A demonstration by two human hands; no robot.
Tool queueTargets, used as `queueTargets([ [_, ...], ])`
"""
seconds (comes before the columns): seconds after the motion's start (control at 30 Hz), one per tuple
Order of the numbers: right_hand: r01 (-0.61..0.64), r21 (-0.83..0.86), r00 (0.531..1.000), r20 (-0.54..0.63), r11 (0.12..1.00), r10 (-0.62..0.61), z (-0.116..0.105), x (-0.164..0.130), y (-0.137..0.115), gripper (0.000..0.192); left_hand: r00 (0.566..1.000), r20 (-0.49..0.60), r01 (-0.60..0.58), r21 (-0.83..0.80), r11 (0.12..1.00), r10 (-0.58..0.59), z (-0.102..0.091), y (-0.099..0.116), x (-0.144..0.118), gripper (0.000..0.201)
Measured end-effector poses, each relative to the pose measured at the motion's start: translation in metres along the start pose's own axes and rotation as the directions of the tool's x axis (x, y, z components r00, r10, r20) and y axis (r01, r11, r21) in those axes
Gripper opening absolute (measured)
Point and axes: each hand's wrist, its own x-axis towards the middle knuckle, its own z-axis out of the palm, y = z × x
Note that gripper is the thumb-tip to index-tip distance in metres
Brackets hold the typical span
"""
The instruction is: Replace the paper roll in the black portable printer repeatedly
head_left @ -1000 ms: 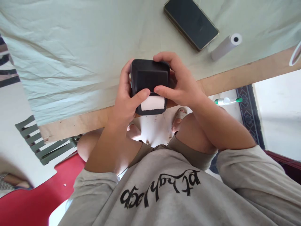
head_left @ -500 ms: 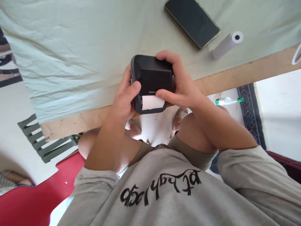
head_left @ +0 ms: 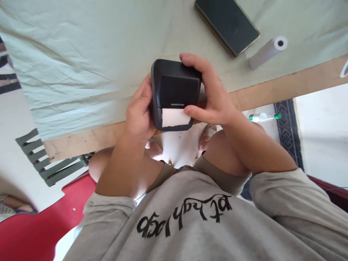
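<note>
I hold a small black printer (head_left: 174, 88) in both hands above the near edge of the table. White paper (head_left: 174, 117) sticks out of its slot on the side facing me. My left hand (head_left: 138, 112) grips its left side, with the fingers hidden behind the body. Over its right side wraps my right hand (head_left: 214, 98), fingers on the top and thumb against the paper's edge. A spare white paper roll (head_left: 268, 51) lies on the cloth at the right.
A pale green cloth (head_left: 81, 65) covers the wooden table (head_left: 285, 85). A dark phone (head_left: 227, 23) lies face up at the top right. A green-capped marker (head_left: 263, 116) lies on the floor below. A slatted chair (head_left: 46, 163) stands at the left.
The printer has tilted up and moved slightly higher. My left thumb has slid off its front to the left side, and less paper shows.
</note>
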Motion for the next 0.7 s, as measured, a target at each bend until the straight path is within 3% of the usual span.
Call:
queueTargets([
  [0.07,0.001,-0.002,0.999,0.033,1.0,-0.001,-0.002,0.0,0.0,0.075,1.0,0.001,0.012,-0.01,1.0,-0.012,-0.002,0.0,0.001,0.026],
  [0.17,0.038,-0.047,0.999,0.018,0.998,-0.037,-0.006,0.0,-0.001,0.07,1.0,-0.012,0.019,-0.042,0.999,-0.019,0.0,0.001,0.002,0.026],
  [0.27,0.066,-0.151,0.977,-0.192,0.986,-0.095,-0.007,-0.001,-0.003,0.061,1.0,0.011,0.007,-0.1,0.995,-0.006,0.006,0.002,0.002,0.034],
  [0.37,0.034,-0.136,0.896,-0.435,0.99,-0.091,-0.005,0.001,-0.006,0.036,0.997,0.072,0.005,-0.057,0.998,-0.001,0.009,0.003,0.002,0.035],
  [0.43,0.034,-0.068,0.842,-0.536,0.997,-0.066,-0.003,0.002,-0.008,0.018,0.997,0.08,0.0,0.019,1.0,-0.001,0.008,0.003,0.001,0.038],
  [0.5,0.027,-0.06,0.814,-0.579,0.998,-0.057,-0.002,0.002,-0.011,0.021,0.998,0.063,-0.008,0.072,0.997,0.003,0.006,0.002,0.001,0.039],
  [0.57,-0.029,-0.152,0.865,-0.5,0.988,-0.051,-0.003,0.003,-0.016,0.024,0.997,0.068,-0.027,0.097,0.995,0.021,0.005,0.001,0.0,0.04],
  [0.63,-0.103,-0.335,0.955,-0.296,0.936,-0.001,-0.005,0.005,-0.023,0.017,0.992,0.119,-0.047,0.12,0.992,0.033,0.005,0.0,0.0,0.045],
  [0.7,-0.147,-0.522,0.988,-0.111,0.84,0.105,-0.007,0.009,-0.031,0.017,0.982,0.181,-0.07,0.101,0.992,0.051,0.007,0.0,0.0,0.051],
])
